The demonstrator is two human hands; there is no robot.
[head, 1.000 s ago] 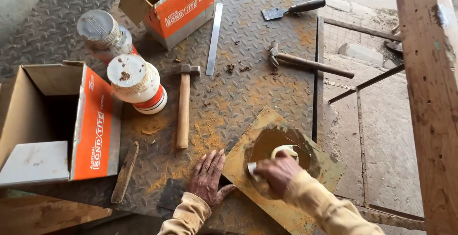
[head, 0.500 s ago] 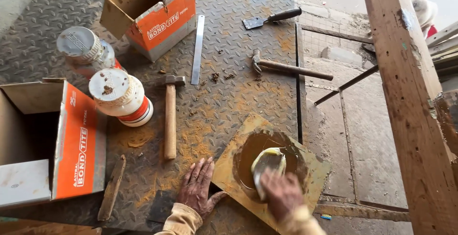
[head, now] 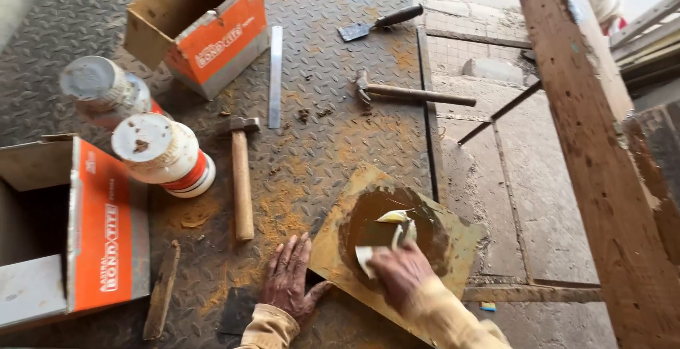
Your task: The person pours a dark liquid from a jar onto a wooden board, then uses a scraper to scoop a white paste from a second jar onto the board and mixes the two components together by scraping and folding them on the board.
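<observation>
Right hand (head: 400, 271) worked a pale scraper (head: 382, 239) over brown paste on a yellowish board (head: 453, 239).

The right grip was clenched on the scraper, its blade lying in the brown patch at the board's middle. The left hand (head: 289, 278) lay flat and released on the steel tabletop (head: 333, 136), fingers spread, thumb touching the board's near left edge. A wooden-handled hammer (head: 241, 175) lay just beyond the left hand, with two white tubs (head: 159, 152) and orange cartons (head: 106, 229) farther left.
</observation>
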